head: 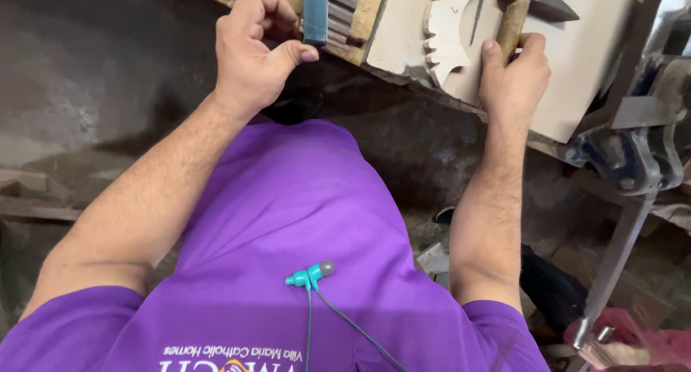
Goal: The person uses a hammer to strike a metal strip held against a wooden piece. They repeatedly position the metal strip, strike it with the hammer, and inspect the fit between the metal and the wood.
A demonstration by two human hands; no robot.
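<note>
Dim workshop, cluttered tabletop at twelve o'clock. Right hand closed on hammer over toothed board at one o'clock; left hand pinching teal tool at eleven. Likely positioning before a strike, calling for a steady aim.

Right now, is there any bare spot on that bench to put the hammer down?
The pale board has bare surface right of the hammer held in the right hand, up to the blue vise. Left of that hand, the toothed cutout fills the board. By the left hand, the blue bar and stacked grey strips crowd the edge.
</note>
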